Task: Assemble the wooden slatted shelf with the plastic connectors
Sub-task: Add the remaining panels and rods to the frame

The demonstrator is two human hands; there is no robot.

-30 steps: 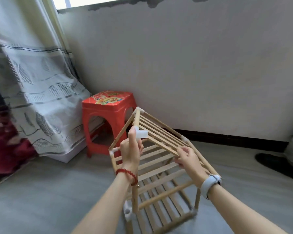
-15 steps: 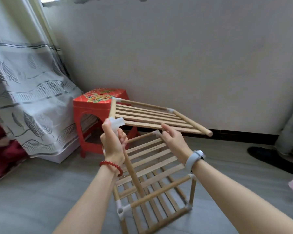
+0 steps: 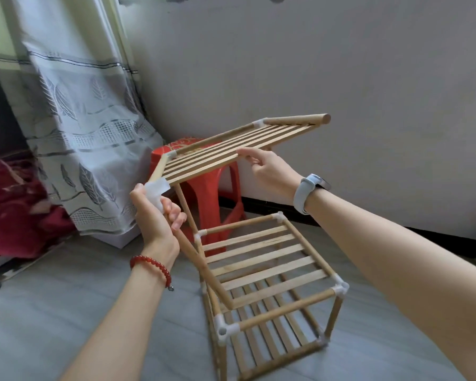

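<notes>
On a grey floor (image 3: pixel 52 312) by a pale wall, the two-tier wooden shelf frame (image 3: pixel 270 287) stands low, and above it a loose slatted panel (image 3: pixel 231 152) is held tilted in the air. The left hand (image 3: pixel 155 215) is clenched around a white plastic connector (image 3: pixel 155 191) at the panel's near corner and seemingly a wooden rod (image 3: pixel 204 270) too, while the right hand (image 3: pixel 270 171) pinches the panel's front slat. Behind stand a red stool (image 3: pixel 206 193) and a patterned curtain (image 3: pixel 80 138).
</notes>
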